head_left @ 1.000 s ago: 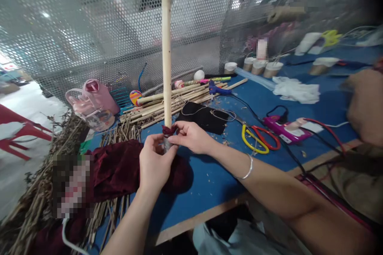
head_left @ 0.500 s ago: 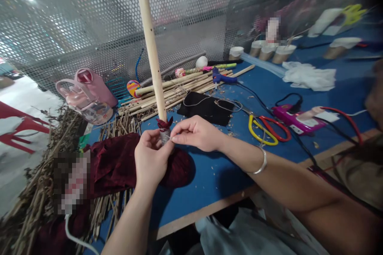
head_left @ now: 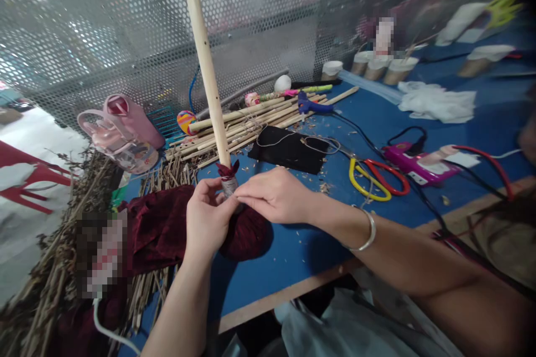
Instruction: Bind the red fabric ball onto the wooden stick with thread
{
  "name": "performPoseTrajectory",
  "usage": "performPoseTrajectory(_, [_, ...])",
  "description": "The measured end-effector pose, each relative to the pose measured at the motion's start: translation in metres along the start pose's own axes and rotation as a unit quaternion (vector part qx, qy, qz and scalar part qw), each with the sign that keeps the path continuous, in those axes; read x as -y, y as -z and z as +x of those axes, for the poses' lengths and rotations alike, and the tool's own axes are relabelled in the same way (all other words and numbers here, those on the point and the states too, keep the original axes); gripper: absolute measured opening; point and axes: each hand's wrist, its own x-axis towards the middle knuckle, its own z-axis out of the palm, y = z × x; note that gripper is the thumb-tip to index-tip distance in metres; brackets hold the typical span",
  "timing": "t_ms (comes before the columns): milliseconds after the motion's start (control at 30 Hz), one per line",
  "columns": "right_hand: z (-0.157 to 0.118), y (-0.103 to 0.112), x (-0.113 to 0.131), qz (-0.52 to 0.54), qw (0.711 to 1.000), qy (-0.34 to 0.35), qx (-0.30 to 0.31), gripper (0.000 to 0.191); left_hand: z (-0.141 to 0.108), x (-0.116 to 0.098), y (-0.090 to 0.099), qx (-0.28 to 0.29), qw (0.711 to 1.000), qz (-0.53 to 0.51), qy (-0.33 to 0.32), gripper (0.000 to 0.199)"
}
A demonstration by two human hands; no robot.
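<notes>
A peeled wooden stick (head_left: 204, 61) stands upright, slightly tilted, its lower end set into a round bundle of dark red velvet cloth (head_left: 247, 237). Grey cord (head_left: 229, 185) is wound around the neck of the bundle, and a ruffled cloth edge sticks out above it. My left hand (head_left: 209, 215) is closed around this bound neck, thumb in front. My right hand (head_left: 278, 195) pinches thumb and fingers together right at the cord winding, touching the left thumb. Whatever lies between the right fingertips is too small to make out.
More dark red velvet (head_left: 161, 228) lies at left over dry stalks. Behind are peeled sticks (head_left: 268, 114), a black cloth (head_left: 288, 148) and a blue glue gun (head_left: 312, 106). Scissors (head_left: 379, 178) and a purple power strip (head_left: 419, 162) with cables lie right; pink bottles (head_left: 125, 134) stand left.
Both hands have shifted slightly left with the bound neck. My right hand has come down a little and sits closer against the left thumb.
</notes>
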Motion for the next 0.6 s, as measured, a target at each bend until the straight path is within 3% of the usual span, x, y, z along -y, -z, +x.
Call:
performPoseTrajectory(100, [0.0,-0.001,0.007,-0.043,0.999,0.013,0.018,0.025,0.001,0.001,0.002,0.003,1.0,0.019,-0.002,0.04])
performPoseTrajectory(200, [0.001,0.002,0.005,-0.005,1.0,-0.002,0.008,0.022,0.001,0.001,0.002,-0.011,0.999,0.037,-0.007,0.04])
performPoseTrajectory(367, [0.002,0.008,-0.006,0.097,0.992,-0.076,-0.041,0.018,-0.001,0.001,0.0,-0.009,1.0,0.026,0.008,0.04])
performPoseTrajectory(600, [0.005,0.003,-0.011,0.216,0.956,-0.193,-0.041,0.016,-0.001,0.001,-0.001,-0.018,0.999,0.036,0.001,0.041])
